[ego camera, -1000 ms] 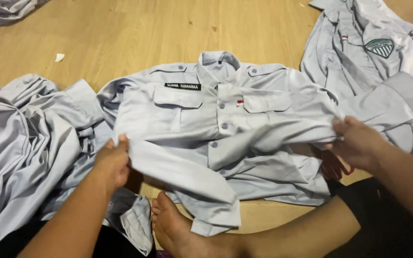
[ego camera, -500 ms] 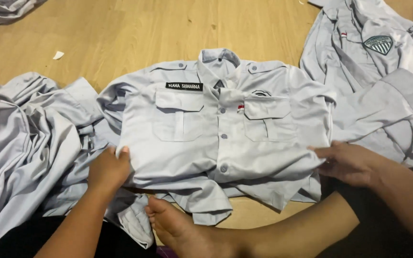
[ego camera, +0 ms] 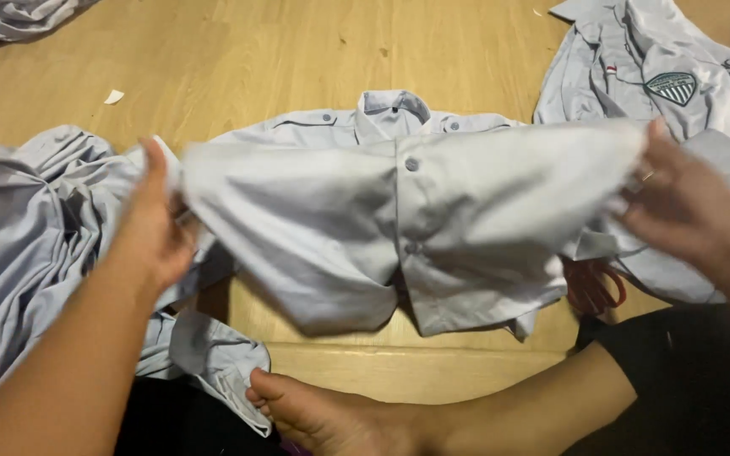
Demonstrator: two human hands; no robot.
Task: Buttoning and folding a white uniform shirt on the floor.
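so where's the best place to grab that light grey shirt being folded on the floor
By the two side edges of the lifted lower half, one hand coming in from each side, as the left hand and right hand do now. The light grey shirt is wide and limp, so outer grips probably keep the fold line straight; its collar end lies flat on the wooden floor.

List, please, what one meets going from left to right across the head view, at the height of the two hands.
Crumpled pale grey shirt heap → left hand → pale grey button-up shirt lifted between both hands → right hand.
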